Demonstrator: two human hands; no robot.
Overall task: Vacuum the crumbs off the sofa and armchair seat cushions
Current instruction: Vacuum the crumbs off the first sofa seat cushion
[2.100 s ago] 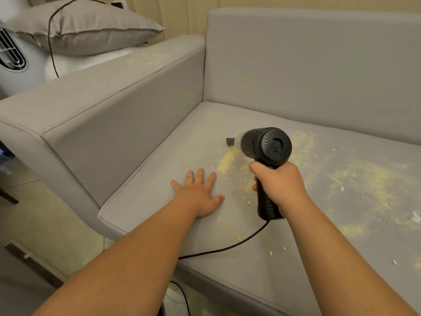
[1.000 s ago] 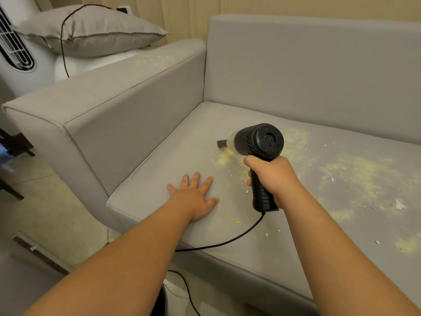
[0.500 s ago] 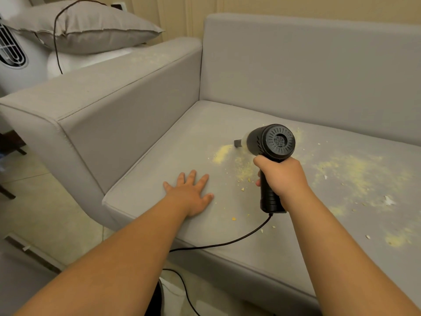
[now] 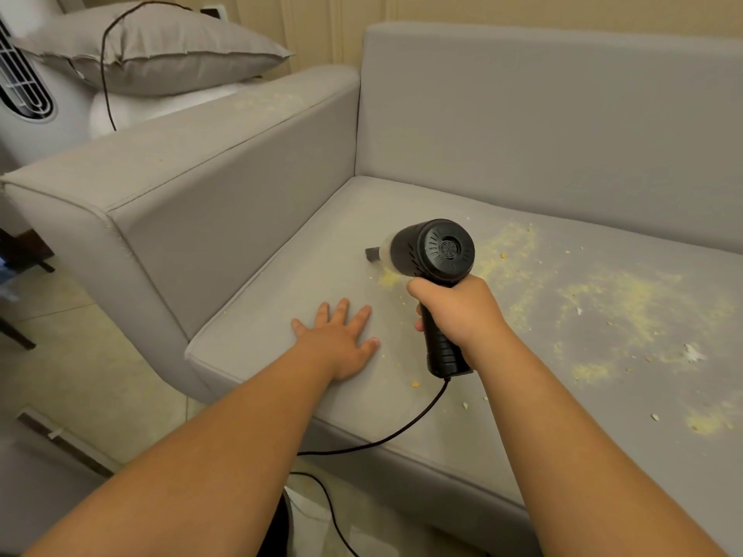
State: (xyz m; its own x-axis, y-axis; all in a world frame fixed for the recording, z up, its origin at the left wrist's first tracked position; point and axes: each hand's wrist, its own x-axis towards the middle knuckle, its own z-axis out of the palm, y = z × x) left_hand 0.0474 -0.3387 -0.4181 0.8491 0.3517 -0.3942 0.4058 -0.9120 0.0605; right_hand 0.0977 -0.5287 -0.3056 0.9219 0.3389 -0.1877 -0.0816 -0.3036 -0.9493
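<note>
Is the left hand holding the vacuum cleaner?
No, the left hand lies flat on the seat cushion, while the right hand grips the vacuum cleaner.

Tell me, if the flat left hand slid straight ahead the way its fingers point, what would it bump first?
Probably the vacuum's nozzle. The left hand points up the seat cushion towards it, though depth is hard to judge.
</note>
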